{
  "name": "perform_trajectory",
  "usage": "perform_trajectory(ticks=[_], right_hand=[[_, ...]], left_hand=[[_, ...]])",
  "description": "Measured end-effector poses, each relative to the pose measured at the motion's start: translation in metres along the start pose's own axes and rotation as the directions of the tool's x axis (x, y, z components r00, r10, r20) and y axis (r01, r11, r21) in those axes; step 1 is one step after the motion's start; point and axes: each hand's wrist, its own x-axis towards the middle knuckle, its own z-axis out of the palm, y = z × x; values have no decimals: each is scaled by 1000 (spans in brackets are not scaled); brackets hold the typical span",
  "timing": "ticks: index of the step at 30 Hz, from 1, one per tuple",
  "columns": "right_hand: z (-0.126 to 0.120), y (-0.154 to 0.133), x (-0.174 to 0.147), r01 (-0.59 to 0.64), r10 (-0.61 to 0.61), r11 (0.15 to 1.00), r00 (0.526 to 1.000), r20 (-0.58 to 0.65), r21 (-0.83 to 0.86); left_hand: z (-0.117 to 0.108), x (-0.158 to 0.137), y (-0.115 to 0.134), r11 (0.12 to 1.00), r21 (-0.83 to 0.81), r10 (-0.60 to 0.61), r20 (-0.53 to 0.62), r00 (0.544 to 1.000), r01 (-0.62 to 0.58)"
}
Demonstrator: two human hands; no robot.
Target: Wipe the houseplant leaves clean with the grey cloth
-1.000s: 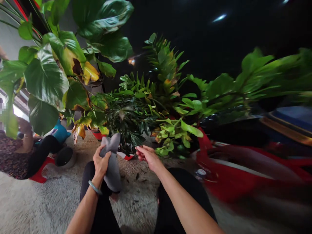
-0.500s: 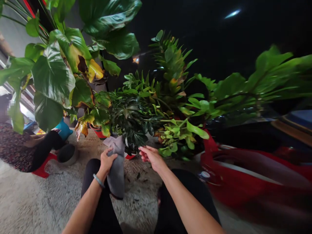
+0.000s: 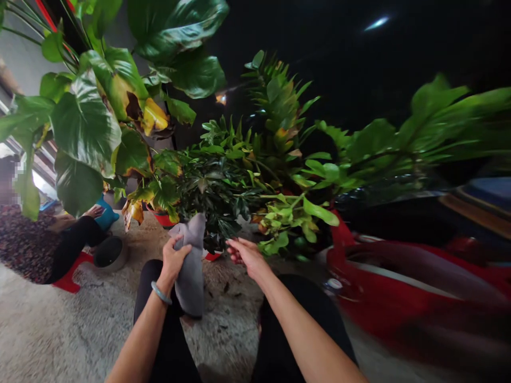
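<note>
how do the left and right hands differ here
The left hand holds an elongated grey fabric piece; the right hand has its fingertips pinched together, nothing clearly visible between them. The left hand has a pale grey-green, ring-shaped bangle at its wrist; the right hand has none. Both hands are ungloved.

And here the cloth [image 3: 190,282] is held in the left hand [image 3: 173,260], backed by plants [image 3: 217,178]; a container [image 3: 120,260] is seen leftward, beside a stool [image 3: 69,279].
</note>
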Motion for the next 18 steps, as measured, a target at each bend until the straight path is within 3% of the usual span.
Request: perform_trajectory(ticks=[2,4,7,10,13,15,18], right_hand=[[-4,0,1,-8,7,1000,1000,-5,-27],[-7,0,2,2,-1,1000,1000,30,-20],[-8,-1,1,34,-35,999,995,92,16],[-5,-1,1,61,-67,997,989,131,52],[0,0,2,38,-44,998,992,115,51],[1,2,3,7,-10,999,997,81,31],[-3,7,5,-21,21,1000,998,51,8]], left_hand=[[-4,-18,-11,998,-9,-64,82,995,65],[-7,-30,0,1000,-23,0,77,997,2],[-1,-26,46,961,-16,274,-48,960,-275],[25,-1,93,854,22,519,-96,849,-519],[53,20,108,793,46,605,70,793,-608],[61,20,100,812,112,530,272,803,-573],[48,6,82,851,187,339,519,785,-491]])
